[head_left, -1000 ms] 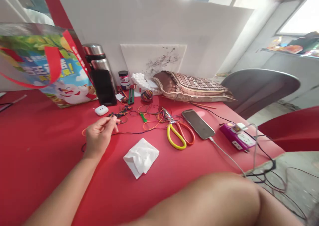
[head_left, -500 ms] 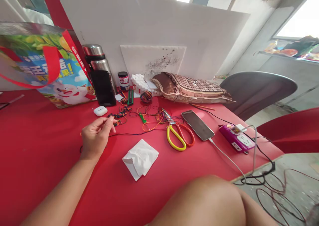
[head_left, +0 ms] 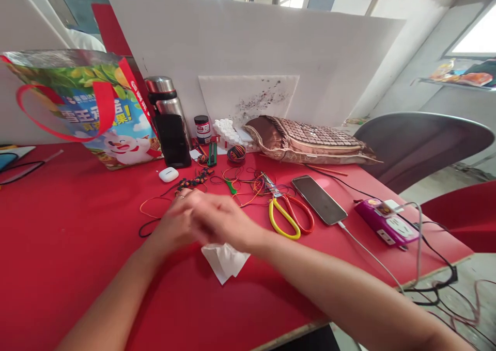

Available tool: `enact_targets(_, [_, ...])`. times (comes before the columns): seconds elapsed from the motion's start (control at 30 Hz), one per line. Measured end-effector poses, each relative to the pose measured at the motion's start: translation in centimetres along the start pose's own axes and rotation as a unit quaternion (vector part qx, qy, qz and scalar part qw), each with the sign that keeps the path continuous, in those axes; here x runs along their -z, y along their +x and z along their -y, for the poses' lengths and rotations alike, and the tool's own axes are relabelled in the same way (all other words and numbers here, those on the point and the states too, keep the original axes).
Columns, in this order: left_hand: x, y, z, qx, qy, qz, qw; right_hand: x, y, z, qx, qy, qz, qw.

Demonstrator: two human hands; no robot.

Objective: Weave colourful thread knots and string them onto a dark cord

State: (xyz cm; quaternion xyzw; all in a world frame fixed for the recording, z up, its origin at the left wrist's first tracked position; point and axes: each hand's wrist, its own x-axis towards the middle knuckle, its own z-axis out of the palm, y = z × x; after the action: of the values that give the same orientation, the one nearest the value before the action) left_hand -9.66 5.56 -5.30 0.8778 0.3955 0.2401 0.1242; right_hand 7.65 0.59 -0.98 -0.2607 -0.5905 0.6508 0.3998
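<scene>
My left hand (head_left: pixel 173 226) is at the near end of a dark braided cord (head_left: pixel 196 179) with orange and red strands, its fingers closed on it and partly covered. My right hand (head_left: pixel 222 222) crosses in front of the left, smeared by motion, so I cannot tell what its fingers hold. Loose orange and black threads (head_left: pixel 149 211) trail left of the hands. Partly under the right hand lies a folded white tissue (head_left: pixel 226 263). Scissors (head_left: pixel 284 219) with one yellow and one red handle lie right of the hands, beside tangled threads (head_left: pixel 248 186) and a small green tool (head_left: pixel 231 187).
A phone (head_left: pixel 320 198) on a cable lies near a purple power strip (head_left: pixel 387 222). Behind stand an upright black phone (head_left: pixel 173 142), a steel flask (head_left: pixel 166 98), a jar (head_left: pixel 202 130) and a printed bag (head_left: pixel 89 113). A white earbud case (head_left: pixel 168 174) and a brown cushion (head_left: pixel 310 139) are also there.
My right hand and forearm have come in from the right, over the left hand and tissue. The view has shifted left, and the bare knee has gone from sight.
</scene>
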Motion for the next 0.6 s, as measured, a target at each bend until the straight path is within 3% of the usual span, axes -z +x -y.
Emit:
enact_targets(0.07, [-0.3,0.0,-0.2,0.017,-0.002,0.026,1.000,2.7,0.2,-0.4,-0.039,0.114,-0.028,0.992])
enact_targets(0.17, [-0.5,0.2,-0.7,0.032,-0.001,0.025,0.999,4.9,0.2,-1.1,-0.043,0.176,-0.037,0.983])
enact_targets(0.27, [-0.4,0.2,-1.1,0.036,-0.024,0.000,0.999,4.9,0.2,-1.7,-0.012,0.183,-0.065,0.981])
enact_targets(0.37, [-0.1,-0.1,-1.8,0.068,-0.075,-0.070,0.992,4.5,0.2,-2.1,-0.003,0.190,-0.079,0.979])
enact_targets(0.5, [0.4,-0.5,-2.9,0.153,-0.185,-0.144,0.960,4.6,0.1,-2.2,0.007,0.223,-0.094,0.970])
enact_targets(0.6, [0.6,-0.4,-3.6,0.203,-0.354,-0.178,0.895,4.6,0.1,-2.2,0.015,0.243,-0.108,0.964])
